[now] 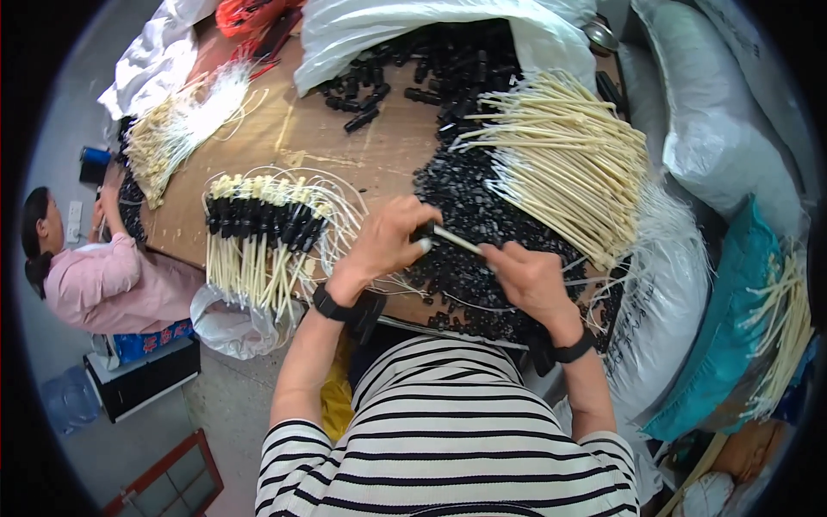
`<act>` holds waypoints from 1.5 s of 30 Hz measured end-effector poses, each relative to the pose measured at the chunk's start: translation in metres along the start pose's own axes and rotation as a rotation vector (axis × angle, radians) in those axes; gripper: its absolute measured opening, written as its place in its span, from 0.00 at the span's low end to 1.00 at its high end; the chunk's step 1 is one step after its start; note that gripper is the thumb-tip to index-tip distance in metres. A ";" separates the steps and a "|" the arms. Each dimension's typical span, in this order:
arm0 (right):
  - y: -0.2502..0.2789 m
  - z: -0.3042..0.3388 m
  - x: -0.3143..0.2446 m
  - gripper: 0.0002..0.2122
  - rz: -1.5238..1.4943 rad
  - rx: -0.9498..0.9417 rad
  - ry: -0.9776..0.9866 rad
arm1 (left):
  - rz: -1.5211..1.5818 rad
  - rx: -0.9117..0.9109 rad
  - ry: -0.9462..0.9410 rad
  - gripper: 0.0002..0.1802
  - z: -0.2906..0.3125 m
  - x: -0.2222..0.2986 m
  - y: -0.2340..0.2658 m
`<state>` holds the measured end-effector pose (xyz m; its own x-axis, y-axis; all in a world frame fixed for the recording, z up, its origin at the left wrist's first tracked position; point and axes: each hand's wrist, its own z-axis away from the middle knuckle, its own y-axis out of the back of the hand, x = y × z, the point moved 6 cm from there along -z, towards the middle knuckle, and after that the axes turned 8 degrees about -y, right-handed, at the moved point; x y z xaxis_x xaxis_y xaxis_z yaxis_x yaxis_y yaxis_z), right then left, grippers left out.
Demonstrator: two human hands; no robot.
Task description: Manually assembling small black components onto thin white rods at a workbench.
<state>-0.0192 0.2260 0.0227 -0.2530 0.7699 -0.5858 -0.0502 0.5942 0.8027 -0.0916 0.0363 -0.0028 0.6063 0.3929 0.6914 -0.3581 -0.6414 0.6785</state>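
While the left hand (392, 237) pinches a short black connector (423, 231) between thumb and fingers, the right hand (527, 276) pinches a slim cream tube (457, 240) that reaches toward it; how far the tube sits in the connector cannot be told. Both pieces are held above a heap of small black parts (474, 202), not far from the near edge of the wooden table (332, 129).

At the far edge a white woven sack (560, 30) lies open toward the person, with larger black fittings (482, 65) spilling from its mouth. A clear plastic bag (233, 323) hangs below the near edge on the left, its contents hard to make out. Beyond the right edge are a plump white sack (732, 138) and a turquoise sack (706, 345).

Along the right edge lies a thick bundle of cream tubes (568, 164). A row of tubes fitted with black connectors (258, 220) rests toward the near left, tube ends overhanging. Brown wood shows between this row, the heap and a corded bundle (185, 121) by the far left corner. Someone in pink (112, 280) is at the left edge.
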 end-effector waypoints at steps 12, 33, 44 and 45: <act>-0.001 -0.007 0.001 0.11 -0.267 0.130 -0.085 | -0.261 -0.091 -0.242 0.26 -0.011 0.091 -0.010; -0.042 -0.010 -0.014 0.05 -0.194 0.105 -0.092 | -0.064 0.173 0.264 0.18 0.028 0.015 -0.015; -0.045 -0.019 -0.014 0.05 -0.211 0.099 -0.072 | -0.074 0.015 0.181 0.21 0.028 0.020 -0.020; -0.046 -0.019 -0.013 0.05 -0.231 0.087 -0.076 | -0.070 0.004 0.172 0.22 0.028 0.020 -0.022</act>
<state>-0.0318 0.1844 -0.0052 -0.1706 0.6250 -0.7617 -0.0137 0.7715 0.6361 -0.0521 0.0394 -0.0111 0.4991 0.5433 0.6750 -0.3162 -0.6111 0.7257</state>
